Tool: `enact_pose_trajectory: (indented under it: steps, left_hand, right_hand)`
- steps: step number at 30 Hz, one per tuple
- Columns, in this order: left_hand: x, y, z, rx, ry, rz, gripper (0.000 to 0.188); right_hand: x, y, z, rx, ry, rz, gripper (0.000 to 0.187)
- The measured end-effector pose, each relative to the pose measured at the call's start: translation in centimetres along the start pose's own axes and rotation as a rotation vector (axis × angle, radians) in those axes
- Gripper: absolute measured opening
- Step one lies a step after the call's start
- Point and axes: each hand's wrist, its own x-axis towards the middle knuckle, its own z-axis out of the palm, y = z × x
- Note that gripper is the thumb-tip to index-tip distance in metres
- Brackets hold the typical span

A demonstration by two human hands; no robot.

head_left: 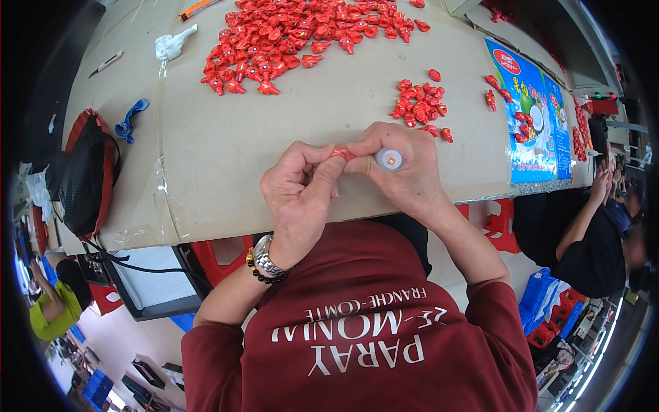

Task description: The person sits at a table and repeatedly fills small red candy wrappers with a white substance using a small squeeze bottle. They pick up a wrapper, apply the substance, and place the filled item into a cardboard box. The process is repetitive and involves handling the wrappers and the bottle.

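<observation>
My left hand [302, 185] and my right hand [406, 168] meet over the near part of the table. A small red moulded piece [341, 152] is pinched between their fingertips, mostly covered by them. Tucked in my right hand is a small bottle [389, 160] with a pale translucent end pointing up. Beyond that hand lies a small cluster of similar red pieces [416, 103]. A far larger heap of red pieces [281, 38] spreads over the far middle of the table.
On the table's left are a black and red bag [91, 175], a blue crumpled strip [130, 121], a white crumpled bit [174, 43], a pen [106, 63] and an orange cutter [197, 9]. A blue printed sheet [532, 113] with red pieces lies right. Other people sit at both sides.
</observation>
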Motion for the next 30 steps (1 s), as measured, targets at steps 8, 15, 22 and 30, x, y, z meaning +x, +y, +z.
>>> enact_pose_trajectory:
  steps: [8,15,22,30]
  left_hand:
    - [0.0,0.6,0.2,0.025,0.016,-0.023,0.002]
    - [0.3,0.9,0.1,-0.03,0.01,-0.066,0.004]
    - [1.5,2.9,-2.9,0.198,-0.002,0.052,0.011]
    - [4.4,5.5,-9.6,0.695,0.132,0.194,0.013]
  right_hand:
    - [0.0,-0.1,0.1,0.032,0.021,0.012,0.016]
    - [0.3,-0.2,-0.2,0.106,0.017,0.015,0.011]
    - [0.7,-1.4,-0.1,0.124,-0.001,0.063,0.02]
    - [-0.4,-0.6,-0.6,0.165,0.038,0.126,0.025]
